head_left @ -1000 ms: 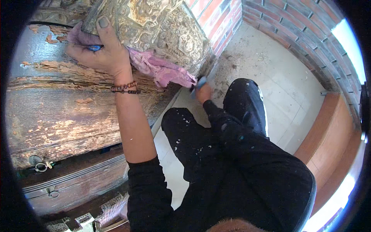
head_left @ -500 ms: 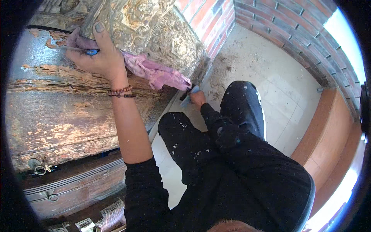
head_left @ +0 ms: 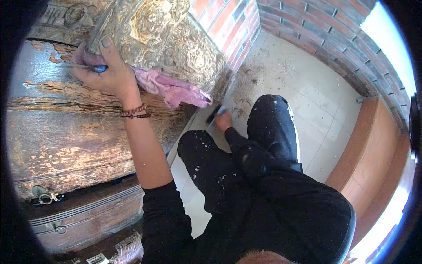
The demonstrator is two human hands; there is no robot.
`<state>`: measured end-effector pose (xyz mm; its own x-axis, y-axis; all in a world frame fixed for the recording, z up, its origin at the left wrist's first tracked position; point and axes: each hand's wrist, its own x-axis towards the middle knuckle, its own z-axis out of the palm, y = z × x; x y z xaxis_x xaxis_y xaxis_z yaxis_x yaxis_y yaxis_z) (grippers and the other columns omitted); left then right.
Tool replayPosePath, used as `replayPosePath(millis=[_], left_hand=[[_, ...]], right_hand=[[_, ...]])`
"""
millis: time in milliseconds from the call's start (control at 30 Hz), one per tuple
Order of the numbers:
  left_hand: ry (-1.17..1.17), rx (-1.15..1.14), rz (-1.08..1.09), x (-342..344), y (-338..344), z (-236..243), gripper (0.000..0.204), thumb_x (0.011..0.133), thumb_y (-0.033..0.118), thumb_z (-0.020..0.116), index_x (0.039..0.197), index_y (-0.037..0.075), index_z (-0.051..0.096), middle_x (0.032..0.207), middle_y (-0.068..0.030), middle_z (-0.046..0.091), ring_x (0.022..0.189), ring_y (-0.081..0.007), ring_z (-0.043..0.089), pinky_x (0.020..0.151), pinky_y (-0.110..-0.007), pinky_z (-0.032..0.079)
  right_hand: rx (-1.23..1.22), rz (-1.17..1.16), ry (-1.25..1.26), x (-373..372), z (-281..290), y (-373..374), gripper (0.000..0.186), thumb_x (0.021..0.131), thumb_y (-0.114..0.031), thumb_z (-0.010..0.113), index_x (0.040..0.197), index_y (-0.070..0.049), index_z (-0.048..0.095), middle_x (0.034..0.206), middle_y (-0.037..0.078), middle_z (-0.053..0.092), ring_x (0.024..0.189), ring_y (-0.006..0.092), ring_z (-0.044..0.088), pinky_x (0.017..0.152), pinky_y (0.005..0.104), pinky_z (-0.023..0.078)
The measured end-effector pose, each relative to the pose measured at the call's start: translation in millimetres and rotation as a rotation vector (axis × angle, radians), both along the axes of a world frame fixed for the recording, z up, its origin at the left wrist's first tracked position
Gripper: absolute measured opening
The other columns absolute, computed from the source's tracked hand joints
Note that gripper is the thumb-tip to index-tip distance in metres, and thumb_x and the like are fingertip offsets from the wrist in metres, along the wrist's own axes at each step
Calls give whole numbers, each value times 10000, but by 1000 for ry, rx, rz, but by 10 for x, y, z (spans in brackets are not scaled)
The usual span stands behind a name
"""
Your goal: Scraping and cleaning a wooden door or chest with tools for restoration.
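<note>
My left hand (head_left: 107,72) is closed round a bunched purple-pink cloth (head_left: 169,90) at the edge of a weathered wooden piece of furniture. The cloth stretches right along the lower edge of a carved, gilded panel (head_left: 154,31). A thin pointed tool with a blue part (head_left: 100,68) also lies in this hand. Down by the floor, my right hand (head_left: 223,121) grips a small tool with a dark head and a light blue part (head_left: 215,113); it looks like a brush, but is blurred. Its head is just below the cloth's loose end, apart from it.
Peeling, cracked wood (head_left: 79,132) fills the left side, with a ring-pull drawer (head_left: 88,213) below. Dark debris (head_left: 246,83) is scattered on the pale tiled floor (head_left: 318,101). Brick walls (head_left: 316,26) meet at the back; a brown wooden step (head_left: 365,154) stands right. My knees are between.
My right hand has drawn slightly down and left, and its tool has turned and come away from the cloth's end. My left hand keeps its hold; the whole view has shifted a little.
</note>
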<state>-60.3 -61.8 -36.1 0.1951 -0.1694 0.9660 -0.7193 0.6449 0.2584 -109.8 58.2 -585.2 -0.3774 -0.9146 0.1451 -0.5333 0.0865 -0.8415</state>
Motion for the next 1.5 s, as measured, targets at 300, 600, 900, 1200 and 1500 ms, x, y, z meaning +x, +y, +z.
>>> replayPosePath(millis=[300,600,900,1200,1500], left_hand=[[43,11,53,374,269,59,533,855,259,787,1186,-35,492,1130,-117,517,1014,-198,528,919,-334,448],[32,7,109,667,548,116,529,843,239,791,1180,-45,498,1128,-116,511,997,-193,529,909,-324,486],[38,43,47,172,237,-45,537,860,284,773,1188,-46,505,1159,-139,513,1048,-206,519,938,-360,446],[54,61,100,558,502,49,526,878,307,759,1185,-36,505,1149,-129,516,1026,-204,519,909,-340,455],[50,40,63,624,506,27,507,884,217,755,1237,-16,476,1186,-124,515,1046,-193,535,898,-320,532]], right_hand=[[395,216,-41,128,1112,-597,427,857,-177,604,1229,28,565,914,292,662,917,472,646,818,545,503],[146,90,-339,-404,1735,-1046,453,847,-220,647,1233,5,573,885,281,670,845,466,659,696,530,523],[-155,51,63,566,451,374,523,903,-185,583,1383,-1,485,1138,289,645,1037,475,628,887,535,493],[476,177,-476,-507,1656,-1294,508,903,-252,628,1317,24,526,1094,286,636,989,418,647,800,492,510],[661,313,-503,194,1796,246,585,877,-99,573,1432,-12,409,1182,348,571,1084,502,574,906,546,468]])
